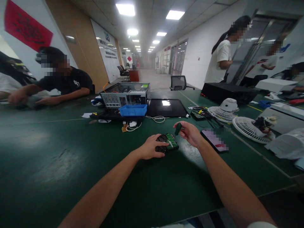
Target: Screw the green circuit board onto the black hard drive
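Note:
A hard drive [171,143] with a green circuit board facing up lies on the green table in front of me. My left hand [152,148] grips its left side, with fingers and thumb over the edges. In my right hand [190,132] is a screwdriver [178,128] with a dark green handle, held between thumb and fingers. Its shaft slants down to the right end of the drive. Whether the tip sits in a screw is too small to tell.
Beyond the drive stand a blue bin [133,110], an open computer case [125,95] and a flat black panel [166,107]. To the right lie a phone [215,140], white fan parts [253,129] and a black box [229,92]. A person in black [68,80] sits at the left.

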